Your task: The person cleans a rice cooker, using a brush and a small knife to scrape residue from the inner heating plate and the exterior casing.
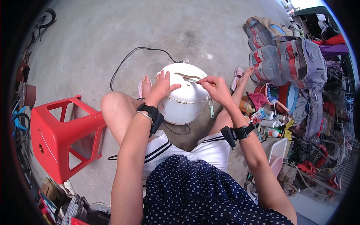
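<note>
A white electric cooker [180, 111], likely a rice cooker, stands on the floor between my legs. Rust marks run along its rim below the white lid [185, 92]. My left hand [163, 85] lies flat on the left of that lid, fingers spread. On the other side, my right hand [215, 87] has thumb and fingertips pinched on a small thin object [194, 81] beside the lid's handle [187, 76]; what it is, I cannot tell. A brush [211, 108] with a pale green handle lies right of the cooker.
A black power cord [123, 60] loops on the concrete floor [135, 25]. The red plastic stool [50, 135] lies tipped over at left. Bundled large plastic bottles [264, 67], basins [288, 97] and several small bottles [271, 123] crowd the right side.
</note>
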Demonstrator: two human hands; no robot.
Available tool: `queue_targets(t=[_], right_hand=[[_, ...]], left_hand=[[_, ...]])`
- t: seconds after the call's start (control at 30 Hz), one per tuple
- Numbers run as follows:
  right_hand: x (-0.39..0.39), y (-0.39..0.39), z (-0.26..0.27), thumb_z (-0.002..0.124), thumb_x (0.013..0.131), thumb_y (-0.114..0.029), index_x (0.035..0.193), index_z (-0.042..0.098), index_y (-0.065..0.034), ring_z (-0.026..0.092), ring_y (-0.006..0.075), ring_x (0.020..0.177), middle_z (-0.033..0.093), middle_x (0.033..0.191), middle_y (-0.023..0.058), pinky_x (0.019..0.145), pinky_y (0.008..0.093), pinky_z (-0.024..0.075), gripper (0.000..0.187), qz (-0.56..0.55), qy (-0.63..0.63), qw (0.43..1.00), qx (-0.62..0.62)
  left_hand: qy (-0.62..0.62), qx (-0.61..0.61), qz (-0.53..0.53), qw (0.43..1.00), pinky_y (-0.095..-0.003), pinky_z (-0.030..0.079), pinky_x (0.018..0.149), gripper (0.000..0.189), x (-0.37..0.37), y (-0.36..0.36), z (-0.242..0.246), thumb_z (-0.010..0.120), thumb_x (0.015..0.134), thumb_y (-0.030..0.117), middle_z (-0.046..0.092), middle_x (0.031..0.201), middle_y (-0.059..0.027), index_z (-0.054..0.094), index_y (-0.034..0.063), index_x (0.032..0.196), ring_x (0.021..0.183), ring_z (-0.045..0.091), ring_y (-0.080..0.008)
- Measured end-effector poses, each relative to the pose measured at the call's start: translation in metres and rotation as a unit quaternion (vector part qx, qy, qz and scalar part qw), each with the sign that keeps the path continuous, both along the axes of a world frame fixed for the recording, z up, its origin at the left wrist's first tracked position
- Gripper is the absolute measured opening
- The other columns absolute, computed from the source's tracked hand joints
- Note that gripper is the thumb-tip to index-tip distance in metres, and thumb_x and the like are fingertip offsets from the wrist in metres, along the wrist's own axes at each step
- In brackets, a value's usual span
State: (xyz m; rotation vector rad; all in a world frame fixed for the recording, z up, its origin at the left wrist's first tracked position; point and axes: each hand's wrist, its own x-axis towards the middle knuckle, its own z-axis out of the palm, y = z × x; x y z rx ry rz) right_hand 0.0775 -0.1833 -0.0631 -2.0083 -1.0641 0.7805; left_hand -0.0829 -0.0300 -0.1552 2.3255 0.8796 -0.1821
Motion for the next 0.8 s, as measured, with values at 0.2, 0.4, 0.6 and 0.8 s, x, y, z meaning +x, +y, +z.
queue_targets(t=[0.2, 0.4, 0.6, 0.8], right_hand=[[0.000, -0.008, 0.002, 0.057, 0.077, -0.014, 0.090, 0.068, 0.0013, 0.063, 0.0156, 0.070, 0.066, 0.073, 0.0149, 0.065, 0.0279, 0.0485, 0.023, -0.012, 0.013, 1.000, 0.012], [-0.002, -0.006, 0.002, 0.057, 0.078, -0.014, 0.090, 0.068, 0.0018, 0.063, 0.0161, 0.072, 0.067, 0.076, 0.0145, 0.066, 0.0280, 0.0488, 0.023, -0.020, -0.009, 1.000, 0.005], [-0.004, -0.005, -0.001, 0.057, 0.078, -0.014, 0.089, 0.068, 0.0007, 0.064, 0.0169, 0.072, 0.067, 0.077, 0.0138, 0.067, 0.0288, 0.0493, 0.022, -0.010, 0.003, 1.000, 0.016], [-0.018, 0.004, -0.001, 0.055, 0.082, -0.010, 0.092, 0.067, 0.0041, 0.059, 0.0104, 0.079, 0.068, 0.086, 0.0078, 0.071, 0.0231, 0.0461, 0.021, -0.014, 0.027, 0.999, 0.016]], left_hand=[[0.006, 0.000, -0.005, 1.000, -0.0557, 0.014, 0.106, 0.084, 0.000, 0.000, 0.001, 0.053, 0.080, 0.058, 0.027, 0.142, -0.0235, 0.030, -0.0011, 0.135, 0.132, 0.027, -0.0341], [0.014, -0.004, -0.006, 1.000, -0.0560, 0.015, 0.106, 0.084, 0.000, 0.000, 0.010, 0.054, 0.080, 0.058, 0.027, 0.142, -0.0228, 0.030, -0.0011, 0.135, 0.132, 0.027, -0.0337], [0.002, 0.006, -0.002, 1.000, -0.0561, 0.016, 0.105, 0.083, -0.001, 0.002, -0.002, 0.054, 0.080, 0.058, 0.028, 0.142, -0.0224, 0.031, -0.0002, 0.134, 0.132, 0.027, -0.0339], [0.011, -0.003, -0.005, 1.000, -0.0561, 0.015, 0.105, 0.083, 0.001, -0.001, 0.006, 0.054, 0.080, 0.057, 0.027, 0.141, -0.0239, 0.032, -0.0007, 0.134, 0.132, 0.026, -0.0344]])
